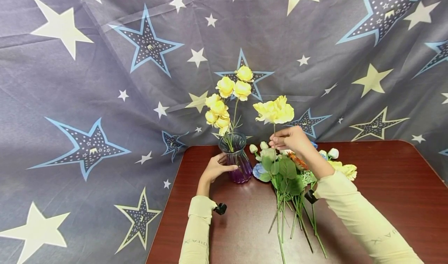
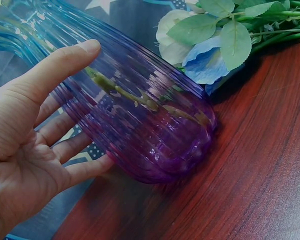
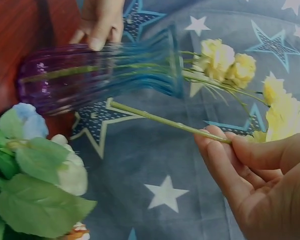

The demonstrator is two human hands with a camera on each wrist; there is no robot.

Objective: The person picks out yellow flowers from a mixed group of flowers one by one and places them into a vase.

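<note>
Pinching ruffled yellow flower (image 1: 274,111) by slim green stem (image 3: 160,120), centre-right: right hand (image 1: 293,139). Probably light; grip mid-stem. Left hand (image 1: 215,169) clasps ribbed purple-blue vase (image 1: 242,167).

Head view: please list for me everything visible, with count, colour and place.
Table: 1, red-brown, lower right
Star-patterned cloth: 1, grey, behind table
Vase: 1, blue to purple, on table's left part
Yellow blooms: several, yellow, on stems in vase
Loose flowers: several, white, blue, orange, yellow, green-leaved, on table right of vase
Held flower: 1, yellow, above loose flowers
Wrist devices: 2, black, one per wrist
Sleeves: 2, pale yellow, on forearms
Left hand: 1, bare, around vase
Right hand: 1, bare, pinching held flower's stem
</note>
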